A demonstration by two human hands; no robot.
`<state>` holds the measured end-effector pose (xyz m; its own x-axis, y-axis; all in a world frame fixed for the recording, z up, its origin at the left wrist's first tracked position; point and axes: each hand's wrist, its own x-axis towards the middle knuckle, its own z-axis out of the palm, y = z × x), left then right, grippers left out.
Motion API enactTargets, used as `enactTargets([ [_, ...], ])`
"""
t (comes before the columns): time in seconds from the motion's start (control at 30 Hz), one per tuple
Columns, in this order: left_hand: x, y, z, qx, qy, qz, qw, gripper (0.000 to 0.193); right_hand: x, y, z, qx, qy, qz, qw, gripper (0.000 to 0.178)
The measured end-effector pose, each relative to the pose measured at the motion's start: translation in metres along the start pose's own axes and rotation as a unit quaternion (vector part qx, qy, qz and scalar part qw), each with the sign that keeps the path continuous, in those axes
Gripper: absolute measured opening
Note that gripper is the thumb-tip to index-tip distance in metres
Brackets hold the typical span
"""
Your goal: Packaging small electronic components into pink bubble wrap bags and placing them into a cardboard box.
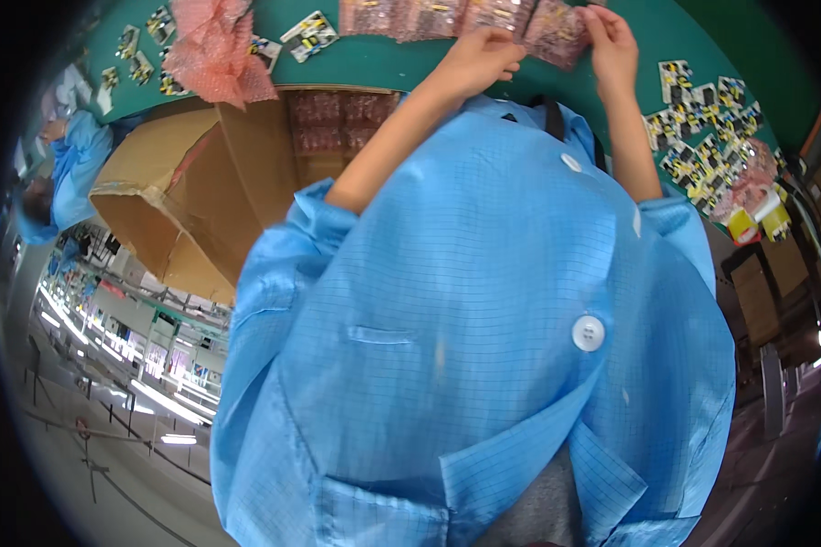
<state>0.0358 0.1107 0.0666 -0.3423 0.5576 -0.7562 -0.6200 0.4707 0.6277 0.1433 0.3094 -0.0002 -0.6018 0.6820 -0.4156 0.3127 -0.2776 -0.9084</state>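
Observation:
A pink bubble-wrap package (555, 36) lies tilted between my two hands at the far edge of the green table. My right hand (614, 53) pinches its upper right corner between thumb and fingers. At the package's lower left, my left hand (480, 62) is closed with fingers curled together; whatever they hold is too small to make out. More bubble-wrapped packages (429, 18) stand in a row left of it, and their contents show only dimly through the wrap.
Loose circuit boards (702, 128) with yellow and black parts spread at the right, near yellow tape rolls (759, 221). Pink bubble wrap (212, 46) lies at the left beside other boards (310, 36). Below the table edge, an open cardboard box (182, 173) holds wrapped packages. Another person (77, 169) works far left.

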Motion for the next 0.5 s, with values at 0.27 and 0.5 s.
enactTargets([
  [0.27, -0.035, -0.008, -0.168, 0.587, 0.354, 0.267, 0.678, 0.073, 0.019, 0.013, -0.046, -0.156, -0.057, -0.077, 0.983, 0.047],
  [0.5, -0.029, -0.022, -0.211, 0.689, 0.332, 0.2, 0.612, 0.081, 0.025, -0.014, -0.034, -0.365, -0.122, -0.162, 0.909, 0.047],
])
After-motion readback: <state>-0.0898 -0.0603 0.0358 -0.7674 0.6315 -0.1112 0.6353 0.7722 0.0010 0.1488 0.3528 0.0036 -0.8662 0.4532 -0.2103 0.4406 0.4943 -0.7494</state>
